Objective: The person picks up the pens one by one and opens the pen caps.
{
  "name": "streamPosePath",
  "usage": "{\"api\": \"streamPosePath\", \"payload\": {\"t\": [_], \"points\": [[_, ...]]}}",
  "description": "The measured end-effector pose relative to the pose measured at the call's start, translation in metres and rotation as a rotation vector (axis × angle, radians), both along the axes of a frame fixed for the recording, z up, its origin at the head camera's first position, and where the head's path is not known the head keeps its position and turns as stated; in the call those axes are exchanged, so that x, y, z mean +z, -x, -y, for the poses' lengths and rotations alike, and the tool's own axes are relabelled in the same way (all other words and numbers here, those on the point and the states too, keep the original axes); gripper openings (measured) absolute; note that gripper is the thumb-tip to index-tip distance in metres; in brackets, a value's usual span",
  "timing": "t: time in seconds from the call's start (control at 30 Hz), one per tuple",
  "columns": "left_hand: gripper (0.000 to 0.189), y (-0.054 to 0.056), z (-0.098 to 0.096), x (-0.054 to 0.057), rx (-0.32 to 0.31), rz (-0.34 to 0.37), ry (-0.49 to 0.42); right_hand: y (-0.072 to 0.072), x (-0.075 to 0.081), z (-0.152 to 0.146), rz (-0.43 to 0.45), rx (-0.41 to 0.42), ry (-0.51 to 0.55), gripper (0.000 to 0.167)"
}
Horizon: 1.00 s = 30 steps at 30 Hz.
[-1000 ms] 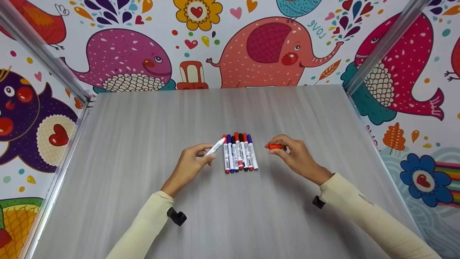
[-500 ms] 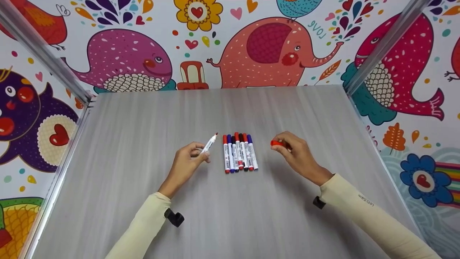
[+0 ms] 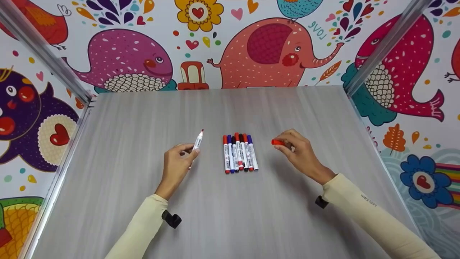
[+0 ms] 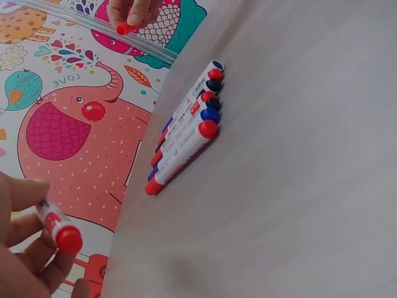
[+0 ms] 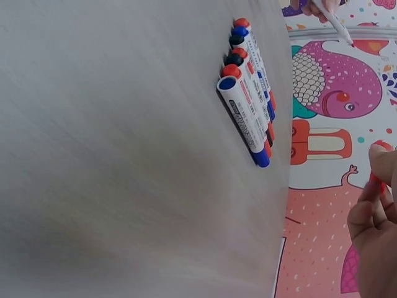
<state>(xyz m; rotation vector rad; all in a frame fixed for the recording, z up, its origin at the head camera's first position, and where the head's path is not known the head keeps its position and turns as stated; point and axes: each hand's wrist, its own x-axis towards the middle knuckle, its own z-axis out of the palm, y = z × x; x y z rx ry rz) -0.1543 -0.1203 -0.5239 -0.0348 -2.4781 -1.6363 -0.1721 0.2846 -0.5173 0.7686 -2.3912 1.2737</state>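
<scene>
My left hand [image 3: 176,162] pinches an uncapped white marker [image 3: 198,141] whose red tip points up and away. In the left wrist view the red end of that marker [image 4: 61,230] shows past the fingers. My right hand [image 3: 298,153] pinches a red marker cap [image 3: 277,142], its mouth turned to the left. Between the two hands, a row of several capped markers [image 3: 240,153] lies side by side on the table, with red, blue and black caps at the far end. Neither hand touches the row. Part of the cap is hidden by fingers in the right wrist view.
The grey wood-grain table [image 3: 230,216] runs back to a wall [image 3: 201,43] printed with cartoon animals. Metal rails [image 3: 61,169] edge the table's left side. Black wrist cameras [image 3: 171,218] sit on the cream sleeves.
My left hand has drawn left, away from the row, and turned the marker more upright. The right hand has shifted slightly right and up with the cap. The row stays put.
</scene>
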Motion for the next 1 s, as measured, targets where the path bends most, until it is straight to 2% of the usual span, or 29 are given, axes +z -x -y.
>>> {"api": "streamPosePath", "payload": {"t": [0.23,0.43,0.8,1.0], "points": [[0.019,-0.002,0.008,-0.006,0.09,-0.025,0.082,0.006,-0.009,-0.009,0.016,0.004,0.006,0.024],[0.017,0.0,0.017,-0.012,0.118,-0.021,0.104,0.009,-0.016,-0.017,0.039,-0.018,-0.003,0.026],[0.021,0.014,0.033,-0.018,0.016,-0.023,0.245,0.015,-0.03,-0.037,0.082,-0.075,-0.072,0.023],[0.019,0.022,0.04,-0.026,-0.019,-0.097,0.359,0.02,-0.041,-0.047,0.112,-0.084,-0.086,0.023]]}}
